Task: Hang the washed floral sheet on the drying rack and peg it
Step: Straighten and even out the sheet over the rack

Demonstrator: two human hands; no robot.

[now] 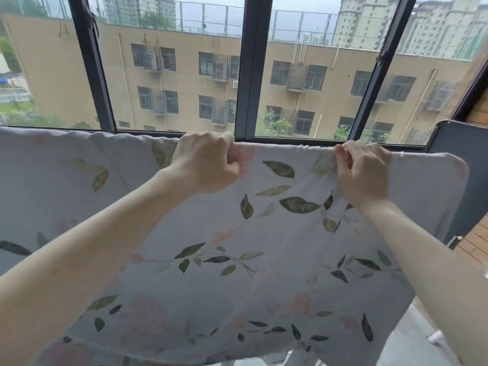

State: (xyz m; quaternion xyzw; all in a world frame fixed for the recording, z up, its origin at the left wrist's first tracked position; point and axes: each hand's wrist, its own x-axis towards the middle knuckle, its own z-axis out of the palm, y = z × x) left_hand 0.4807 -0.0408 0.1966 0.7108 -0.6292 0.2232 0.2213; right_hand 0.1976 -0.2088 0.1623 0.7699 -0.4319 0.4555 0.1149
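Head view: both hands (285, 167) gripping floral sheet (264, 233).

Soft, even daylight comes in through the window (243, 75) ahead of me, from a grey, overcast sky. Nothing glares and nothing casts a hard shadow. My forearms are lit gently from the front, with faint shading along their undersides. The floral sheet (264, 233) looks pale and slightly washed out, its folds marked only by weak grey shading. The wide lens bends the dark window frames outward toward the left and right edges. The whole view is a little soft, and smeared toward the bottom corners.
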